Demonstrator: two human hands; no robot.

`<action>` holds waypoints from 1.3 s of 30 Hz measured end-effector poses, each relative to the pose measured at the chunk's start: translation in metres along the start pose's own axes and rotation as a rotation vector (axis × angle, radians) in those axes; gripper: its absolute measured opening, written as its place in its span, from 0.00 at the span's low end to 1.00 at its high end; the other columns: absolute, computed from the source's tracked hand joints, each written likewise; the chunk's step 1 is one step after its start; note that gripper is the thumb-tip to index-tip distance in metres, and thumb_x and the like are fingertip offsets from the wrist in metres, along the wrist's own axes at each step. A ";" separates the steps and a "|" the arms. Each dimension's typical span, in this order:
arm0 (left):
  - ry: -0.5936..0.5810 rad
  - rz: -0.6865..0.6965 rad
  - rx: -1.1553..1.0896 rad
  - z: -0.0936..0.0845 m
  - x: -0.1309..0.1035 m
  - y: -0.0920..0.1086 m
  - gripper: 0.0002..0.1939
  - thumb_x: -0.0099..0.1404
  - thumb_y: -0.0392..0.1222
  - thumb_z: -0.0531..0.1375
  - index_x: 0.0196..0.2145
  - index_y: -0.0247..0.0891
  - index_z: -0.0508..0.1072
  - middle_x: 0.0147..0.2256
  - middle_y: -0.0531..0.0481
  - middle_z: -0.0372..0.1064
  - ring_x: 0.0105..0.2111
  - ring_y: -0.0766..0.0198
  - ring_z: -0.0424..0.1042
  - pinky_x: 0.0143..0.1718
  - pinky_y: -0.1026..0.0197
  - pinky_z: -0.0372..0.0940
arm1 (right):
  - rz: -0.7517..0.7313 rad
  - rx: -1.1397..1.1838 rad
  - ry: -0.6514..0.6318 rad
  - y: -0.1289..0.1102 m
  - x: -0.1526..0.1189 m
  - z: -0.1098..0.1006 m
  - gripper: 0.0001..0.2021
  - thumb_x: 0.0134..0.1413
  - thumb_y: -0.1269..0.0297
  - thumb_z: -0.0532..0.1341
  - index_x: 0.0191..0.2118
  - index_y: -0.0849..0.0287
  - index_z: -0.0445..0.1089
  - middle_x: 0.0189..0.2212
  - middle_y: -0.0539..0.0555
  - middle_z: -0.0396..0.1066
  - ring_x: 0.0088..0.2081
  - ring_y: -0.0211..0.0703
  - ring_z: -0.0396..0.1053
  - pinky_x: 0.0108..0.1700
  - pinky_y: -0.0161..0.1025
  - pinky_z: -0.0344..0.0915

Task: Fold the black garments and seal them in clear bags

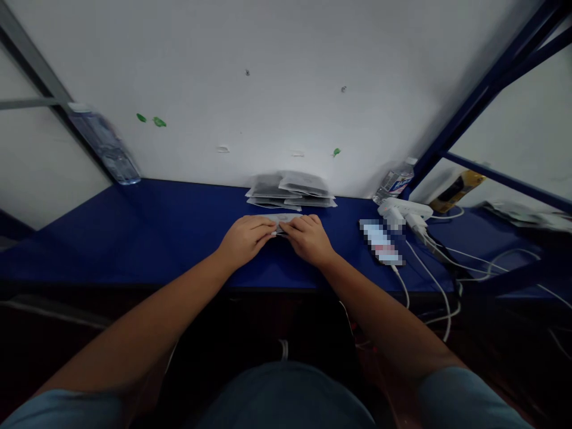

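Observation:
Both hands meet over the blue desk (179, 238), gripping a flat whitish translucent packet (282, 218) between them. My left hand (245, 238) is closed on the packet's left side, thumb and fingers pinched near its front edge. On the right part, my right hand (309, 238) pinches it the same way, its fingertips close to the left ones. Most of the packet's front is covered by the fingers, and its contents cannot be made out. Just behind it lie several similar packets (290, 187) in two overlapping piles against the wall.
To the right are a phone (382, 241) on a charging cable and a white power strip (404, 208) with plugs and trailing cords. Behind them stands a labelled water bottle (395, 180). Another clear bottle (105, 143) is at the far left, and a blue metal frame (473, 119) rises at right.

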State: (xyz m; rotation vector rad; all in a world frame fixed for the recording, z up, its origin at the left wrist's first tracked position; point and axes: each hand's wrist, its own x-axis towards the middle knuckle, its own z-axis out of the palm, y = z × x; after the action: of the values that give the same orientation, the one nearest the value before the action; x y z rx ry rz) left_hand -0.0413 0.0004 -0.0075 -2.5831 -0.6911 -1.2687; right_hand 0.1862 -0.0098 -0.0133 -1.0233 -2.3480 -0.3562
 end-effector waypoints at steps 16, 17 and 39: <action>0.036 0.101 -0.047 0.005 0.000 -0.003 0.08 0.73 0.40 0.59 0.39 0.40 0.79 0.40 0.48 0.81 0.41 0.60 0.80 0.45 0.53 0.74 | 0.080 0.186 0.049 0.009 0.005 -0.004 0.10 0.62 0.60 0.67 0.48 0.55 0.76 0.41 0.56 0.74 0.42 0.50 0.70 0.44 0.47 0.59; 0.035 0.113 -0.045 0.005 0.000 -0.003 0.08 0.73 0.40 0.60 0.39 0.40 0.79 0.40 0.48 0.81 0.41 0.60 0.80 0.44 0.54 0.74 | 0.087 0.173 0.026 0.007 0.007 -0.003 0.10 0.62 0.61 0.67 0.47 0.55 0.75 0.41 0.55 0.75 0.42 0.50 0.70 0.44 0.46 0.58; -0.080 -0.003 -0.074 0.006 -0.004 -0.006 0.09 0.74 0.41 0.58 0.41 0.38 0.79 0.43 0.46 0.80 0.44 0.60 0.79 0.48 0.55 0.75 | -0.119 0.068 0.080 0.004 0.006 0.007 0.12 0.71 0.64 0.56 0.35 0.58 0.73 0.34 0.57 0.72 0.37 0.46 0.66 0.43 0.44 0.63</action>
State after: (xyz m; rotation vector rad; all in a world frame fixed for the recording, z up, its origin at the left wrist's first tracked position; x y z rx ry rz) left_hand -0.0423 0.0065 -0.0149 -2.7059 -0.6754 -1.2203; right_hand 0.1830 -0.0003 -0.0155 -0.8252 -2.3380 -0.3531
